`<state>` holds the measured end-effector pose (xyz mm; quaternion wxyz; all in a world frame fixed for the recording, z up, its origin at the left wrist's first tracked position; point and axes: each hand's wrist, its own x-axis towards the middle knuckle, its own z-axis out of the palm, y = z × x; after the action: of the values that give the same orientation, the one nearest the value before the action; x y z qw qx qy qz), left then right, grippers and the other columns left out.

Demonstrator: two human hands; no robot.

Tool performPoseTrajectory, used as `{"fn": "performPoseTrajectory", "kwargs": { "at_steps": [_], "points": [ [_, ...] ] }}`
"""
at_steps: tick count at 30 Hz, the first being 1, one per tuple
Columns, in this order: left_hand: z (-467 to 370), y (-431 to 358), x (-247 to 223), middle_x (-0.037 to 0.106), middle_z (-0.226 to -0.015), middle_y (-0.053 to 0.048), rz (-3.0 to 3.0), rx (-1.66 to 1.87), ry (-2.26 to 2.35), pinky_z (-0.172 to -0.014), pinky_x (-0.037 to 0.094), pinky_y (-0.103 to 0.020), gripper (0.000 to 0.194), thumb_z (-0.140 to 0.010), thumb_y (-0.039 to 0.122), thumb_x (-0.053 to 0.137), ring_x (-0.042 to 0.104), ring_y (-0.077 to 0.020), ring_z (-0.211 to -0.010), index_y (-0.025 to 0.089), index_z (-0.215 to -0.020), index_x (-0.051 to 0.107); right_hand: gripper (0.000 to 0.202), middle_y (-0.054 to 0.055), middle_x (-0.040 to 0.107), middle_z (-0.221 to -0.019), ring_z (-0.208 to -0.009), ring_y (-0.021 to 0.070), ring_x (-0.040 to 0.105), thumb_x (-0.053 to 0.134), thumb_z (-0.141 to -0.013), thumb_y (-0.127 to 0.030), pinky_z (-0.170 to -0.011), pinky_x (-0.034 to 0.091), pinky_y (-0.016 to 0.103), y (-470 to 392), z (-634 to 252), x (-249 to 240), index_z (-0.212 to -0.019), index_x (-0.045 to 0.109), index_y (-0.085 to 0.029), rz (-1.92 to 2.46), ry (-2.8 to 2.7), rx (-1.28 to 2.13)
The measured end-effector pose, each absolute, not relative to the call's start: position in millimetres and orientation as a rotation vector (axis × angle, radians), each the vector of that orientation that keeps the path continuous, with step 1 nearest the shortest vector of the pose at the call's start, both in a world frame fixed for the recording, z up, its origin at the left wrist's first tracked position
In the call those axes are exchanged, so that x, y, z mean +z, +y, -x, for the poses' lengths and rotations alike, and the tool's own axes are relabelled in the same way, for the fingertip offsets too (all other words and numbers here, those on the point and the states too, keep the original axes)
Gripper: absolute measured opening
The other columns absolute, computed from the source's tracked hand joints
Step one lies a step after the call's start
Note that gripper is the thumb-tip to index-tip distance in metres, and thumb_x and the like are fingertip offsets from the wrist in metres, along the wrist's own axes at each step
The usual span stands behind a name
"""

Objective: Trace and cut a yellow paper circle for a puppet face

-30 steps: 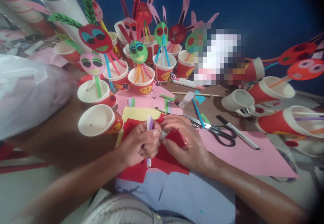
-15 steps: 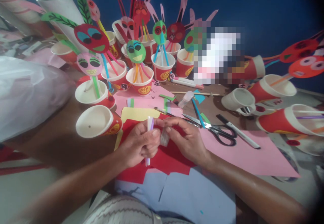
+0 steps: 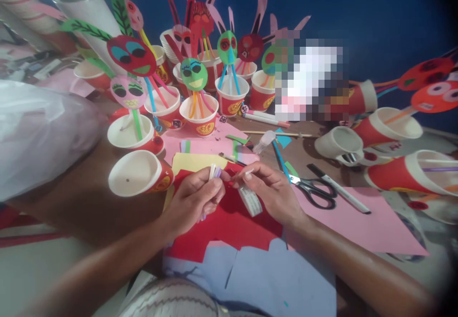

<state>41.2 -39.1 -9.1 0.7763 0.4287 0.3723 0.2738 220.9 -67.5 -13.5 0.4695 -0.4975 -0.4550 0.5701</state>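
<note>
Clear roll — farther from left hand

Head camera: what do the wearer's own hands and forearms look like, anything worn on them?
Bare left hand and bare right hand: no gloves, rings, watch or bracelet visible. Left forearm and right forearm are uncovered, no sleeves in view. Pale garment with darker wavy lines shows at the bottom edge.

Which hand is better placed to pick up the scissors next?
Right, probably: the right hand is nearer the scissors, though it holds a clear roll. The left hand is farther, gripping thin sticks.
</note>
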Motion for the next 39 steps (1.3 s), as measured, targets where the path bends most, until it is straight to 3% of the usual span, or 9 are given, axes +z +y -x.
{"fn": "performPoseTrajectory", "kwargs": {
  "at_steps": [3,6,11,15,22,29,39],
  "points": [
    [-40,-38,-10,0.046,-0.059,0.005,-0.959,0.571,0.846,-0.039,0.024,-0.017,0.017,-0.087,0.033,0.050,0.034,-0.0031,-0.041,0.018,-0.092,0.055,0.020,0.000,0.064,-0.073,-0.066,0.0123,0.058,0.054,-0.085,-0.037,-0.061,0.045,0.024,-67,-223,-11,-0.077,0.059,-0.020,1.235,-1.174,1.388],
    [-41,-36,-9,0.053,-0.062,0.003,-0.942,0.553,0.840,-0.041,0.033,-0.018,0.017,-0.085,0.032,0.052,0.047,-0.0063,-0.044,0.017,-0.092,0.057,0.020,0.000,0.061,-0.070,-0.064,0.0123,0.056,0.054,-0.084,-0.036,-0.059,0.044,0.024,-66,-225,-10,-0.076,0.060,-0.019,1.256,-1.275,1.370],
    [-43,-33,-13,0.063,-0.071,-0.003,-0.772,0.549,0.789,-0.057,0.050,-0.028,0.019,-0.082,0.030,0.057,0.063,-0.0163,-0.061,0.014,-0.092,0.058,0.015,-0.003,0.058,-0.063,-0.055,0.0100,0.051,0.053,-0.083,-0.029,-0.053,0.043,0.022,-66,-227,-9,-0.073,0.059,-0.020,1.345,-1.408,1.250],
    [-43,-30,-18,0.066,-0.070,-0.005,-0.658,0.532,0.745,-0.061,0.052,-0.030,0.017,-0.084,0.029,0.055,0.065,-0.0172,-0.064,0.015,-0.093,0.057,0.012,-0.004,0.059,-0.064,-0.057,0.0093,0.052,0.052,-0.082,-0.021,-0.057,0.042,0.021,-65,-226,-9,-0.073,0.061,-0.020,1.416,-1.495,1.138],
    [-43,-29,-19,0.063,-0.064,-0.002,-0.587,0.533,0.716,-0.050,0.051,-0.026,0.017,-0.087,0.025,0.049,0.061,-0.0138,-0.051,0.016,-0.100,0.056,0.013,-0.003,0.062,-0.065,-0.058,0.0095,0.054,0.053,-0.082,-0.023,-0.056,0.043,0.020,-64,-224,-11,-0.072,0.062,-0.019,1.439,-1.473,1.167],
    [-42,-28,-22,0.069,-0.076,-0.008,-0.522,0.509,0.673,-0.062,0.055,-0.034,0.014,-0.086,0.025,0.051,0.068,-0.0195,-0.069,0.016,-0.096,0.057,0.015,-0.002,0.065,-0.067,-0.060,0.0123,0.057,0.055,-0.083,-0.030,-0.055,0.045,0.022,-64,-225,-14,-0.077,0.065,-0.020,1.469,-1.490,1.126],
    [-43,-29,-23,0.068,-0.073,-0.006,-0.522,0.504,0.672,-0.062,0.055,-0.034,0.014,-0.087,0.026,0.049,0.067,-0.0186,-0.066,0.016,-0.095,0.056,0.014,-0.003,0.068,-0.072,-0.066,0.0131,0.062,0.057,-0.083,-0.030,-0.062,0.046,0.023,-65,-228,-12,-0.079,0.068,-0.023,1.425,-1.541,1.104]
  ]
}}
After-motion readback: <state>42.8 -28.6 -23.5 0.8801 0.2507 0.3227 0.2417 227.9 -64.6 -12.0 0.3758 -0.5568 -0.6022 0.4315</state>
